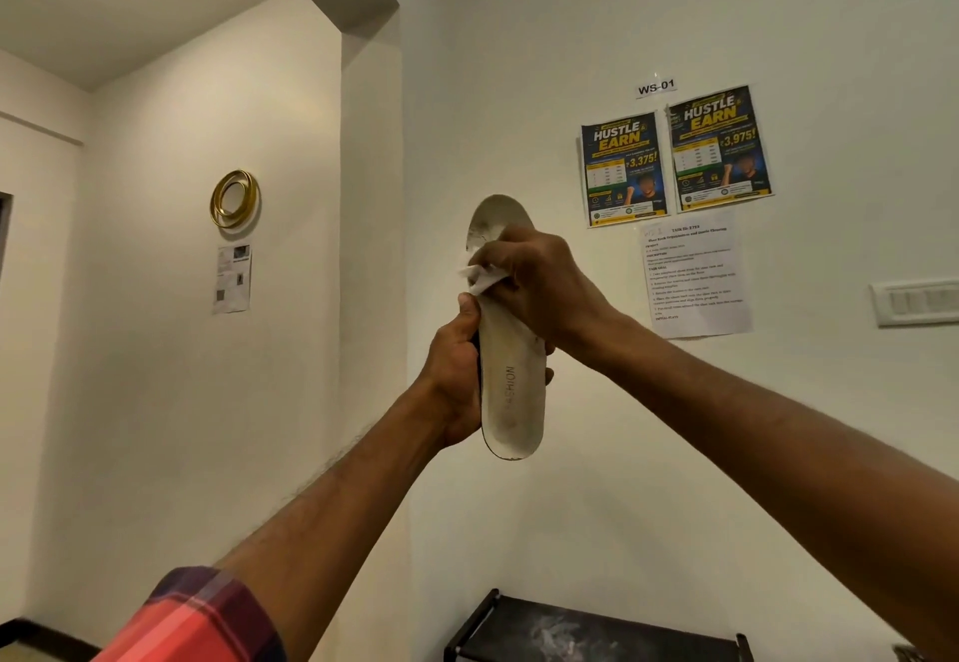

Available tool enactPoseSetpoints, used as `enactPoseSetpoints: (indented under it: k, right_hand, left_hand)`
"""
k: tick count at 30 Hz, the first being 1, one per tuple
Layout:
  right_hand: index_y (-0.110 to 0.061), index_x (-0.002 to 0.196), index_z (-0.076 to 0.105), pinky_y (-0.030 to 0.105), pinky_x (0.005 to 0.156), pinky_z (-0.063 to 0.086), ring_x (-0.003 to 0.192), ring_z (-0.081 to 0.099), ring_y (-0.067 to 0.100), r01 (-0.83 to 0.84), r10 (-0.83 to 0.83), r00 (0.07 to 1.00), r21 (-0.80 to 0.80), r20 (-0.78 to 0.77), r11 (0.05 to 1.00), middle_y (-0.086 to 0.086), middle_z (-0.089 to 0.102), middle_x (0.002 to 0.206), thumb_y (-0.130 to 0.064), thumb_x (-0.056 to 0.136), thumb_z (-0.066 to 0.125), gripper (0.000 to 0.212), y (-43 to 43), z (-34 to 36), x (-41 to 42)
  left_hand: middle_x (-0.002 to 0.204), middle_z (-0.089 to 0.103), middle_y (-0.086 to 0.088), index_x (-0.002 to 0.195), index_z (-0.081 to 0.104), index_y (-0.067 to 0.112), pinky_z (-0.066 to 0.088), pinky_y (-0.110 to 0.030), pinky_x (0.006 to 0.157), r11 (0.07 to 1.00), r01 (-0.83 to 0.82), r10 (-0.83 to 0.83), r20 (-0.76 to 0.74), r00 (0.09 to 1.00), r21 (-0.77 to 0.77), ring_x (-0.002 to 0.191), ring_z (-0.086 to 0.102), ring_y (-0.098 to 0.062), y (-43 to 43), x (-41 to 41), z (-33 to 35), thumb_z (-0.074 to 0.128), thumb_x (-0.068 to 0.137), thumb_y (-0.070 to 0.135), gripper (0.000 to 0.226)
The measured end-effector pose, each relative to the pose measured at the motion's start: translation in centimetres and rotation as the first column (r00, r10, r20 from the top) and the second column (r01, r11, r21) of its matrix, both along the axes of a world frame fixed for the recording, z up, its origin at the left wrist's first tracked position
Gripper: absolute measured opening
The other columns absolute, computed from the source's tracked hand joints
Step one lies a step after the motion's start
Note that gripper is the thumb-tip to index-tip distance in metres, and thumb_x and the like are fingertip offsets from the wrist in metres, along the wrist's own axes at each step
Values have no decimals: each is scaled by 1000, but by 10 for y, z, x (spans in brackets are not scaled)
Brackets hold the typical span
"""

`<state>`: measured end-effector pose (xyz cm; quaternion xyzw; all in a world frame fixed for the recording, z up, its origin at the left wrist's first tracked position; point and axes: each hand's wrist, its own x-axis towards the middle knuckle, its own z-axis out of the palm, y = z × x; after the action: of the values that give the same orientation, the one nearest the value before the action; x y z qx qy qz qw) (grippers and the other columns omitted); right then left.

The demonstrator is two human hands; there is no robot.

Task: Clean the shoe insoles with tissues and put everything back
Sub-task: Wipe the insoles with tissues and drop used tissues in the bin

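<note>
Gold ring decor (235, 200) hangs on the wall off to the left. Left hand (456, 376) is wrapped round the lower half of the off-white insole (511, 391), held upright in mid-air. White tissue (480, 278) is pinched against its upper part by the right hand (534, 282). Posters (674, 158) sit on the wall to the right.

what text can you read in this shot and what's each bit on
"WS-01": small wall label
"HUSTLE & EARN", "3,375!": left poster; its fine print is too small to read
"HUSTLE & EARN", "3,975!": right poster; fine print also too small
"FASHION": insole
task sheet: too blurred to read reliably
left-hand paper sheet: unreadable
</note>
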<state>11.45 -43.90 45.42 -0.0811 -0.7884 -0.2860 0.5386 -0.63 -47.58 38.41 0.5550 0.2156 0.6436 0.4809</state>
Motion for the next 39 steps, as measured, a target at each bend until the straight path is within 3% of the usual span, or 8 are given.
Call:
enactPoseSetpoints:
  k: [3,15,19,23,27,32,35,39]
  right_hand:
    - [-3,99,76,38,72,60,82,67,27,-56,53,991,-20,-125,998,15,70,97,-8,81,80,19,4,2,2]
    - [-4,101,75,35,73,59,83,67,27,-42,42,999,-9,33,999,13,66,98,-10,87,73,15,-3,-17,-8]
    - [-4,100,76,33,73,59,81,68,27,-112,106,988,-49,-110,992,14,69,97,-9,84,77,17,-3,-11,-5]
    - [-5,99,74,33,70,59,80,67,23,-96,96,995,-40,10,995,10,67,97,-12,87,73,14,-6,-22,-12]
    - [-5,95,74,38,68,59,77,66,23,-138,130,985,-72,-113,988,11,68,94,-14,85,77,14,-2,-20,-7]
    - [-5,93,73,43,63,56,73,64,24,-123,126,991,-84,34,989,10,64,88,-17,86,75,14,-5,-33,-11]
    - [-6,93,75,42,63,57,74,65,24,-142,137,989,-98,-54,985,10,66,90,-15,83,77,13,-1,-28,-6]
    - [-8,93,75,41,61,55,72,64,22,-120,125,990,-77,70,990,9,65,88,-15,85,76,11,-3,-35,-8]
  left_hand:
    - [110,72,-19,128,63,19,54,-52,90,1000,5,-5,-10,1000,-13,101,66,-37,2,-1,0,22,102,66,68]
    - [114,71,-16,136,59,21,54,-57,89,997,-48,45,41,998,63,102,65,-39,5,-6,3,32,104,57,55]
    - [109,71,-16,136,59,21,58,-50,77,996,-57,55,42,998,61,91,67,-36,1,-6,6,32,103,58,56]
    - [99,73,-13,134,61,15,60,-41,69,988,-109,103,59,993,108,89,70,-30,0,-7,9,31,105,50,54]
    - [103,71,-14,135,60,15,60,-44,75,989,-113,106,79,991,92,93,68,-32,-1,-7,12,32,105,51,54]
    - [92,73,-11,110,68,16,59,-40,73,985,-138,126,123,984,101,81,73,-26,2,-12,14,31,105,51,52]
    - [91,75,-10,110,70,20,57,-41,74,985,-145,137,92,986,91,82,73,-26,3,-13,16,27,104,55,56]
    - [94,74,-13,116,68,15,59,-42,74,988,-135,126,113,986,72,85,73,-28,0,-13,18,30,104,57,58]
